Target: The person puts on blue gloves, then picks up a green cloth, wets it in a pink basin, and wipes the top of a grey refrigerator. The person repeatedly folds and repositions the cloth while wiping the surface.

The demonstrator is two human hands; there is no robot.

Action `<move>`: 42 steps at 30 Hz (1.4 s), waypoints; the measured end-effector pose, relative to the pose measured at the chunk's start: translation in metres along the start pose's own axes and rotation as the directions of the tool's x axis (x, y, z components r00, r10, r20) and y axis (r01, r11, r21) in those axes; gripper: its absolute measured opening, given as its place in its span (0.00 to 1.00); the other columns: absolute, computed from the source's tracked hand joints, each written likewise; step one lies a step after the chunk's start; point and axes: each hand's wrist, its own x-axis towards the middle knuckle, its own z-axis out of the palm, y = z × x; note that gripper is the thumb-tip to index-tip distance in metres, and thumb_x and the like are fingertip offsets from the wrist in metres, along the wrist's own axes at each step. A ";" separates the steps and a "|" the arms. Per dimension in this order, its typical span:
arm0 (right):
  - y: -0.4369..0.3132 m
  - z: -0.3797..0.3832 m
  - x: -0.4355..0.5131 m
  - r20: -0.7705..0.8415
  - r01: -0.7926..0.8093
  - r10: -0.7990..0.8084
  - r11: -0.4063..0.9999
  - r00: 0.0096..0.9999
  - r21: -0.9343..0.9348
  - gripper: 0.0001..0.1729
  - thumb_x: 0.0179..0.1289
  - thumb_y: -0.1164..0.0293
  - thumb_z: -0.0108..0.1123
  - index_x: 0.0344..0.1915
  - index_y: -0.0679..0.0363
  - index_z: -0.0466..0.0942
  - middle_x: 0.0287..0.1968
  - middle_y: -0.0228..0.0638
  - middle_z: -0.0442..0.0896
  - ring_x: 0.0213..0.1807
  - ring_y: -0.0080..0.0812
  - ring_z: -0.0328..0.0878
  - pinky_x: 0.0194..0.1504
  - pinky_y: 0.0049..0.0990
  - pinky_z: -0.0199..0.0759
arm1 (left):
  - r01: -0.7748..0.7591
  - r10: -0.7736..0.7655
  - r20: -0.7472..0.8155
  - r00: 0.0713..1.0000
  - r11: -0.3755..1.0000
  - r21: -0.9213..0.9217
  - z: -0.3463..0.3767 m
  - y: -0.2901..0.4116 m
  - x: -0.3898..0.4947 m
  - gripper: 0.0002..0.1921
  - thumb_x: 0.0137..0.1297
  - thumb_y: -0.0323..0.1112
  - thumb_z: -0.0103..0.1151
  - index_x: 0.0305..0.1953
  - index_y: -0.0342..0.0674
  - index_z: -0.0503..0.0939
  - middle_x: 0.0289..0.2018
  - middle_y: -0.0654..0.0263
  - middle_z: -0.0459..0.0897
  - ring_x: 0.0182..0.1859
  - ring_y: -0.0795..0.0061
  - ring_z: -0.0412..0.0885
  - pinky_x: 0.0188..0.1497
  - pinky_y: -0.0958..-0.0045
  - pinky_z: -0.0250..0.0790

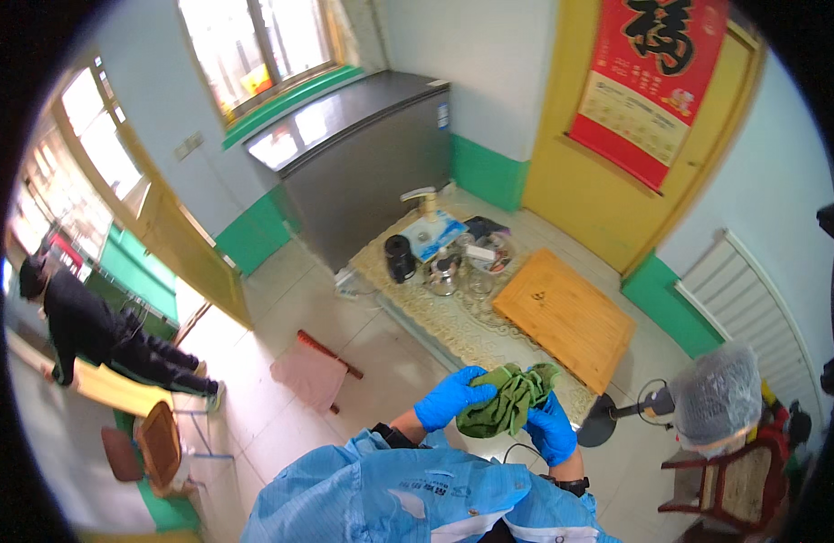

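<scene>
A crumpled green cloth is held up in front of my chest, bunched in folds. My left hand, in a blue glove, grips its left side. On the opposite side my right hand, gloved the same way, pinches the cloth's lower right part. Some of the right fingers are hidden behind the fabric. Just beyond the cloth is a table with a patterned lace-look cover. A wooden board lies on its right part.
On the table stand a black canister, a metal kettle and glass jars. A stool with a pink cover is at left. A plastic-wrapped fan stands at right. Another person is by the open door.
</scene>
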 end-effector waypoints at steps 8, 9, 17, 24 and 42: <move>0.022 -0.009 0.072 0.130 -0.137 0.155 0.981 0.979 -0.138 0.23 0.60 0.78 0.56 0.57 0.64 0.71 0.49 0.36 0.80 0.50 0.30 0.78 0.51 0.29 0.72 | -0.193 0.146 -0.292 0.945 0.971 -0.138 -0.057 0.029 -0.017 0.17 0.68 0.39 0.56 0.54 0.38 0.75 0.46 0.67 0.79 0.49 0.77 0.74 0.54 0.72 0.67; 0.026 -0.005 0.086 0.133 -0.146 0.167 0.977 0.977 -0.155 0.22 0.60 0.79 0.56 0.56 0.64 0.72 0.49 0.36 0.80 0.50 0.30 0.78 0.51 0.28 0.72 | -0.228 0.180 -0.326 0.928 0.967 -0.115 -0.069 0.032 -0.016 0.17 0.69 0.39 0.55 0.54 0.38 0.75 0.46 0.68 0.79 0.49 0.78 0.74 0.54 0.72 0.67; 0.052 0.081 0.192 0.177 -0.248 0.263 0.963 0.948 -0.101 0.23 0.59 0.78 0.58 0.57 0.63 0.71 0.51 0.37 0.80 0.50 0.32 0.78 0.53 0.30 0.72 | -0.260 0.176 -0.437 0.882 0.955 -0.141 -0.191 0.070 -0.018 0.19 0.70 0.43 0.53 0.58 0.40 0.74 0.47 0.71 0.79 0.50 0.80 0.74 0.55 0.76 0.66; 0.095 0.143 0.287 0.176 -0.410 0.383 0.897 0.907 0.164 0.26 0.59 0.82 0.55 0.59 0.61 0.70 0.53 0.40 0.77 0.56 0.35 0.74 0.55 0.29 0.70 | -0.083 0.155 -0.556 0.816 0.985 0.153 -0.302 0.099 -0.032 0.21 0.72 0.45 0.49 0.60 0.41 0.71 0.48 0.73 0.78 0.50 0.82 0.73 0.53 0.77 0.66; 0.062 0.289 0.566 0.430 -0.326 0.346 0.937 0.834 -0.121 0.22 0.63 0.78 0.57 0.58 0.62 0.69 0.53 0.37 0.78 0.53 0.34 0.77 0.57 0.34 0.71 | -0.276 0.033 -0.848 0.529 0.952 -0.135 -0.502 0.166 0.066 0.21 0.71 0.45 0.51 0.60 0.41 0.72 0.48 0.69 0.79 0.47 0.80 0.74 0.49 0.77 0.68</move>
